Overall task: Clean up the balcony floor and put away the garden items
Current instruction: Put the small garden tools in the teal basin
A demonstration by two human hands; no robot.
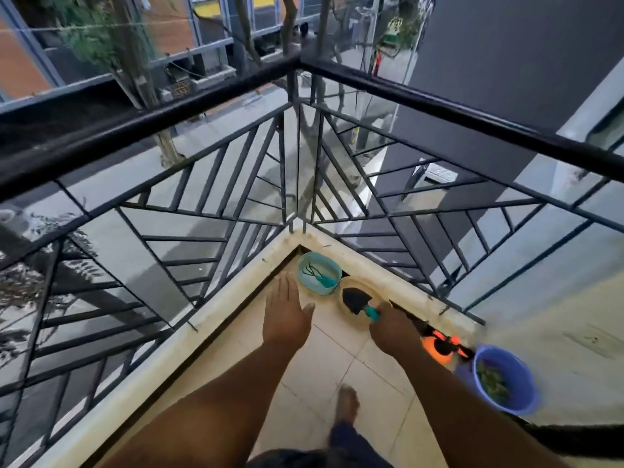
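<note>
1. The trowel point(358, 303), black blade and teal handle, lies with its blade inside a shallow tan dish point(349, 310) on the balcony floor point(337, 359), close to the corner of the railing point(236, 92).
2. The right hand point(393, 331) has its fingers curled round the teal handle at the dish's near rim; the grip looks full rather than a fingertip pinch, though the fingers themselves are mostly hidden under the back of the hand.
3. The left hand point(287, 314) hovers flat just beside the dish, fingers straight and together, holding nothing.
4. The step in hand looks like setting the trowel into the dish, or lifting it out; I cannot tell which. Either way, keep the blade level so soil stays in the dish, and let the free hand steady the rim if the dish slides on the tile.
5. Just beyond the dish, touching or nearly so, a teal tub point(319, 276) sits in the very corner with a small rake point(317, 275) in it.
6. To the right along the ledge stand an orange sprayer point(439, 346) and, near it, a blue bucket point(506, 380) with green clippings inside.
7. A bare foot point(347, 403) stands on the tiles behind the hands.
8. The tight corner is the likely snag: dish, tub and ledge crowd together, so the trowel has little room to swing without knocking the tub.
</note>
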